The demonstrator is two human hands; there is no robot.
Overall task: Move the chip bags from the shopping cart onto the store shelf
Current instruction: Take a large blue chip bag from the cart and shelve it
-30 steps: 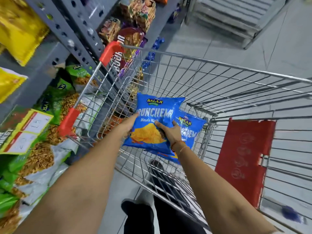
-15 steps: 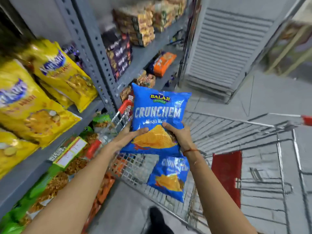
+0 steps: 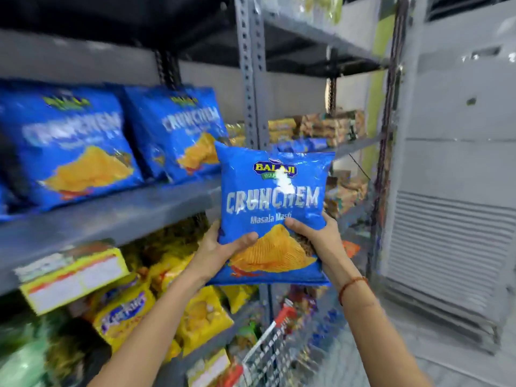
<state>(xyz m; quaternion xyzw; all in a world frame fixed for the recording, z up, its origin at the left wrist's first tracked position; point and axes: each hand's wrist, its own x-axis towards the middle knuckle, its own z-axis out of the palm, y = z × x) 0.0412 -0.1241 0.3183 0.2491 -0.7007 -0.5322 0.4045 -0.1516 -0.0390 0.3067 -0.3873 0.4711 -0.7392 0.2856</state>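
I hold a blue Crunchem chip bag (image 3: 272, 191) upright in front of me, at the height of the grey store shelf (image 3: 111, 216). My left hand (image 3: 220, 247) grips its lower left edge and my right hand (image 3: 318, 236) grips its lower right edge. Two matching blue chip bags (image 3: 67, 146) (image 3: 178, 129) stand on that shelf to the left, leaning back. Only a corner of the shopping cart (image 3: 268, 350), with its red bumper, shows at the bottom.
A grey perforated upright post (image 3: 252, 79) stands just behind the held bag. Yellow snack bags (image 3: 125, 314) fill the shelf below, with a yellow price label (image 3: 72, 277) on the shelf edge. A large grey air-conditioner cabinet (image 3: 458, 177) stands to the right.
Both hands lifted the blue bag out of the cart and up to shelf height. My view swung up from the cart to the shelf; the second blue bag is out of sight.
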